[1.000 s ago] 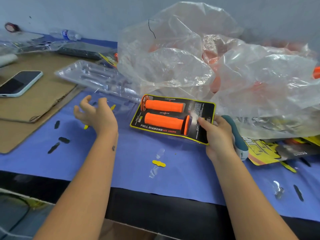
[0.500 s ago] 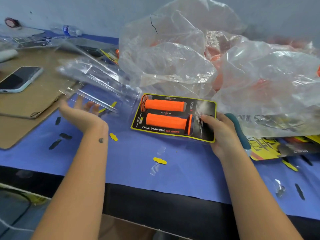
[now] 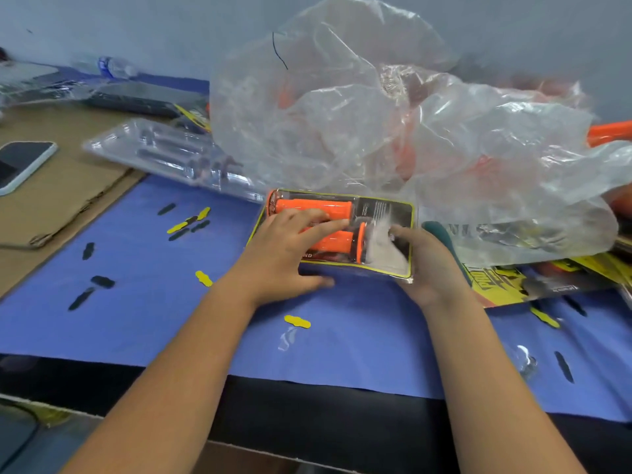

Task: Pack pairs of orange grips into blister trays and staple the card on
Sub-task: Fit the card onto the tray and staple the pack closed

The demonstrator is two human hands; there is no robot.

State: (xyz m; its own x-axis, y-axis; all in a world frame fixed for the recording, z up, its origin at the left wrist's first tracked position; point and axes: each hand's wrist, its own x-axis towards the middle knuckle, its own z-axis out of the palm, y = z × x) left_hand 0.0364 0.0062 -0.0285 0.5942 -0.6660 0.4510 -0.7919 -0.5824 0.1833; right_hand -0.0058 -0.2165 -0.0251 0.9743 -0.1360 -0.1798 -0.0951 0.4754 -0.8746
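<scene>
At the centre of the frame, the card (image 3: 386, 213) with two orange grips (image 3: 314, 204) lies on the blue worktop (image 3: 143, 302). The left hand (image 3: 290, 249) rests flat on the grips, fingers straight. The right hand (image 3: 424, 265) holds the card's right edge and a teal-handled tool (image 3: 441, 234).

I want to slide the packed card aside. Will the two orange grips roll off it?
Probably not. The grips are round and would roll if loose, but a clear cover seems to sit over them on the card, and the left hand presses down on top.
</scene>
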